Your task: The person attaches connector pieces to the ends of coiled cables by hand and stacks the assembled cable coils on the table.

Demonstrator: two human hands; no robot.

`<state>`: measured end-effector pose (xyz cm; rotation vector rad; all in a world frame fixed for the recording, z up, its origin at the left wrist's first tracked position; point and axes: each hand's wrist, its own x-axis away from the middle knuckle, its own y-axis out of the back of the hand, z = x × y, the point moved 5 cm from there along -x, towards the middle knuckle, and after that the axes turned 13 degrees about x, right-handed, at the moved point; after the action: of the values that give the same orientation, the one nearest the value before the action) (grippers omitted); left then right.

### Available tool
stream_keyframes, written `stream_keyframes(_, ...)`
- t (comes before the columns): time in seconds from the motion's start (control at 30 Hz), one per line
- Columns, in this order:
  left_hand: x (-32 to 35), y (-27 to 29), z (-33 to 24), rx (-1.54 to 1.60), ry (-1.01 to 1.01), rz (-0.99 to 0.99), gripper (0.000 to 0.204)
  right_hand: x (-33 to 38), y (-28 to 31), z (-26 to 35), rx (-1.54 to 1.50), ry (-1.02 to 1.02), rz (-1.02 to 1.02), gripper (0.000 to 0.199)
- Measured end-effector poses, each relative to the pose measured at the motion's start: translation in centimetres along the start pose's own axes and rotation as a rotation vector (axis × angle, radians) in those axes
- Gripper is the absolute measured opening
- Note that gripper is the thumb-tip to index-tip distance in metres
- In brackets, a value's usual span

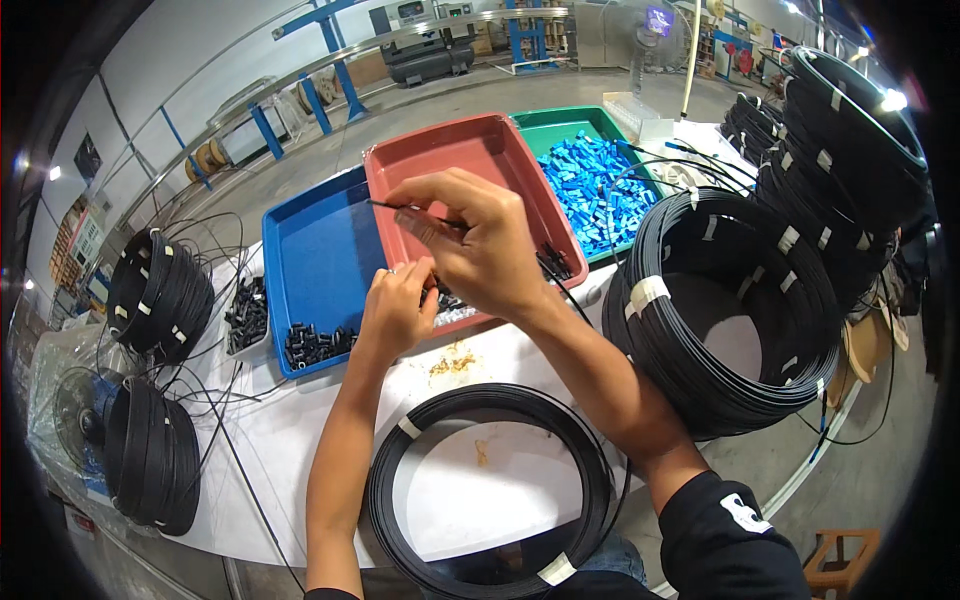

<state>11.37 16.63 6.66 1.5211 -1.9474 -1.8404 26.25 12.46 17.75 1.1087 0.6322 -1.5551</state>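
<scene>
My right hand (pixel 480 240) is raised over the red tray (pixel 450 150), its fingers closed on the end of a thin black cable (pixel 384 205). The cable's tip pokes out to the left past the fingertips. Lower and to the left, my left hand (pixel 398 308) is at the near edge of the red tray, fingers pinched together; whatever they hold is hidden. A taped coil of black cable (pixel 388 500) lies on the white table (pixel 260 480) between my forearms. Small black parts (pixel 318 343) are heaped at the near end of the blue tray (pixel 325 235).
A green tray (pixel 540 125) holds many small blue connector parts (pixel 600 190). Large taped coils of black cable (pixel 650 330) stand at right, with more stacked (pixel 850 140) behind. Two smaller cable bundles (pixel 160 300) stand at left. Loose cables trail across the table's left side.
</scene>
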Motion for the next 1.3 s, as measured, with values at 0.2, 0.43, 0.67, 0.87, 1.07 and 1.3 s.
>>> stream_keyframes(0.2, -0.5, 1.4, -0.1, 0.31, 0.092, -0.103, 0.025, 0.0, 0.0, 0.1, 0.022, -0.031, 0.029, 0.016)
stream_keyframes(0.43, -0.3, 2.1, 2.0, 1.201, 0.283, -0.225, 0.026, -0.2, -0.2, 0.1, 0.015, -0.04, 0.028, 0.017)
stream_keyframes(0.67, 0.1, 7.6, 0.3, 1.202, 0.08, -0.338, 0.02, 0.0, -0.1, -1.4, -0.034, -0.133, -0.008, 0.016)
stream_keyframes(0.87, 1.3, 12.0, -1.6, 0.798, -0.041, -0.502, 0.025, 0.6, -1.3, -0.4, -0.02, -0.113, 0.165, 0.014)
stream_keyframes(1.07, 1.6, 13.8, -3.8, 0.484, -0.07, -0.453, 0.04, 1.1, -2.1, 0.1, -0.058, -0.122, 0.257, 0.016)
stream_keyframes(1.3, 2.0, 14.9, -4.4, 0.599, -0.059, -0.485, 0.035, 1.2, -1.8, 0.3, 0.01, -0.085, 0.308, 0.018)
